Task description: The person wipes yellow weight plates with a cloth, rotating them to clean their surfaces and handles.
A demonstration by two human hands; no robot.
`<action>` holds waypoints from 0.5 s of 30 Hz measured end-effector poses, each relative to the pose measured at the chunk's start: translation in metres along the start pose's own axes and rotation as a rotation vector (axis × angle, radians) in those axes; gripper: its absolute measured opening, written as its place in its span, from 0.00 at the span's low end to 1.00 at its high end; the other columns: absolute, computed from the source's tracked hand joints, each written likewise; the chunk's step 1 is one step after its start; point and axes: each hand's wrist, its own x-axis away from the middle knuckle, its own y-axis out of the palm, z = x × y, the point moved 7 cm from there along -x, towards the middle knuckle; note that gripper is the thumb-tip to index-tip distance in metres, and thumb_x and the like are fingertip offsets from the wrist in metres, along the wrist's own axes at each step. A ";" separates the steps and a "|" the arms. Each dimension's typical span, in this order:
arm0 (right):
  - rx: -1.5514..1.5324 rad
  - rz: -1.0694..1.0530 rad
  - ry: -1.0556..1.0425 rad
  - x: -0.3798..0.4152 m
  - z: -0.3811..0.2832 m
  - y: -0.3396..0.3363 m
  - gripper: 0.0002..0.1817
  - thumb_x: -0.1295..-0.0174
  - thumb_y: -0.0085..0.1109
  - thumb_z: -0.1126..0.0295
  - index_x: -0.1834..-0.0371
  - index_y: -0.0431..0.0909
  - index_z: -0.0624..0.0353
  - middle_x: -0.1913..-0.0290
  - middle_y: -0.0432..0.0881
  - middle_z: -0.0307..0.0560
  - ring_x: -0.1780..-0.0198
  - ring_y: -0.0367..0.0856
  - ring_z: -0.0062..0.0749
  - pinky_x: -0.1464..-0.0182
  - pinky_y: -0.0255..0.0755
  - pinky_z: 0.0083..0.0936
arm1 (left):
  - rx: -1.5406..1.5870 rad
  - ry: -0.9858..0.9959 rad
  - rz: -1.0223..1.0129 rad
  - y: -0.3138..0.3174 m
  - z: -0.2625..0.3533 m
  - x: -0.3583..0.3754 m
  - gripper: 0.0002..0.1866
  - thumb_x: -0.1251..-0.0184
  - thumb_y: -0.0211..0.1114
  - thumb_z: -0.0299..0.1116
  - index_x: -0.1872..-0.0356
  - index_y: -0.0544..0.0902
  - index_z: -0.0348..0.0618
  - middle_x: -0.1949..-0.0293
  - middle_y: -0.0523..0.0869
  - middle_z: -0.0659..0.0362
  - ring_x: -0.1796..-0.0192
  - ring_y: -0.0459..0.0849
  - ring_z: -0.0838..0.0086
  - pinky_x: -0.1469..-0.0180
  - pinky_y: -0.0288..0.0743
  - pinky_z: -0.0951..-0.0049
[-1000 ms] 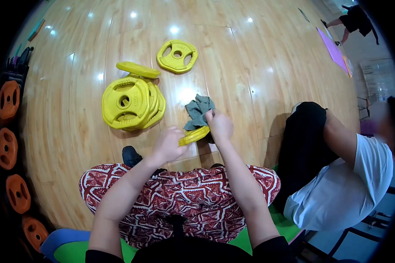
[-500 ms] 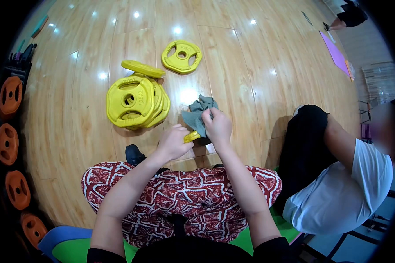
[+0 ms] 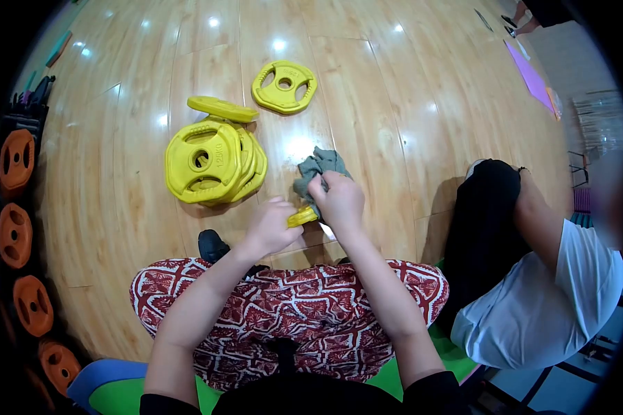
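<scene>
My left hand (image 3: 270, 225) is closed around a yellow weight plate (image 3: 302, 216), seen nearly edge-on and mostly hidden by my hands. A bunched grey cloth (image 3: 317, 166) is gripped in my right hand (image 3: 341, 200), close against the plate's right end. To the left of my hands is a stack of yellow weight plates (image 3: 214, 162), the top one marked 1.25KG. Another yellow plate (image 3: 221, 108) leans tilted at the stack's back edge. A single yellow plate (image 3: 284, 86) lies flat on the floor farther away.
Orange weight plates (image 3: 15, 235) stand in a row along the left side. A person in a white shirt (image 3: 533, 304) sits close on my right. A purple mat (image 3: 528, 76) lies at the far right of the wooden floor (image 3: 387, 90). A green mat (image 3: 118, 394) is under me.
The cloth is bunched more tightly by my right hand, and its left flap has drawn in. More of the held plate's yellow edge shows. A person at the far upper right has shifted.
</scene>
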 end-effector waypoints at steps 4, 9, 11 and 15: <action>-0.089 -0.011 0.151 -0.002 0.026 0.008 0.14 0.50 0.51 0.63 0.86 0.73 0.60 0.83 0.74 0.54 0.80 0.74 0.48 0.77 0.67 0.39 | -0.057 0.010 0.009 0.000 0.005 -0.004 0.11 0.65 0.61 0.34 0.86 0.71 0.38 0.81 0.73 0.51 0.72 0.71 0.57 0.68 0.66 0.63; 0.016 -0.082 0.267 0.002 0.058 0.023 0.15 0.50 0.50 0.61 0.85 0.75 0.60 0.82 0.74 0.56 0.78 0.74 0.49 0.76 0.67 0.39 | -0.136 -0.023 -0.102 0.002 0.009 -0.003 0.11 0.58 0.63 0.37 0.82 0.77 0.39 0.80 0.77 0.53 0.71 0.74 0.59 0.66 0.68 0.64; 0.080 -0.090 0.304 0.003 0.063 0.023 0.15 0.50 0.49 0.60 0.84 0.76 0.59 0.81 0.75 0.56 0.78 0.75 0.49 0.74 0.68 0.40 | -0.129 0.002 -0.063 0.002 0.015 -0.003 0.12 0.56 0.63 0.39 0.83 0.77 0.41 0.82 0.76 0.54 0.72 0.74 0.60 0.68 0.68 0.64; 0.152 -0.108 0.383 0.006 0.081 0.032 0.15 0.51 0.48 0.60 0.83 0.77 0.58 0.80 0.76 0.54 0.77 0.76 0.49 0.73 0.69 0.40 | -0.153 0.004 -0.085 0.001 0.017 -0.003 0.13 0.55 0.63 0.40 0.84 0.77 0.40 0.82 0.76 0.54 0.73 0.74 0.60 0.68 0.68 0.64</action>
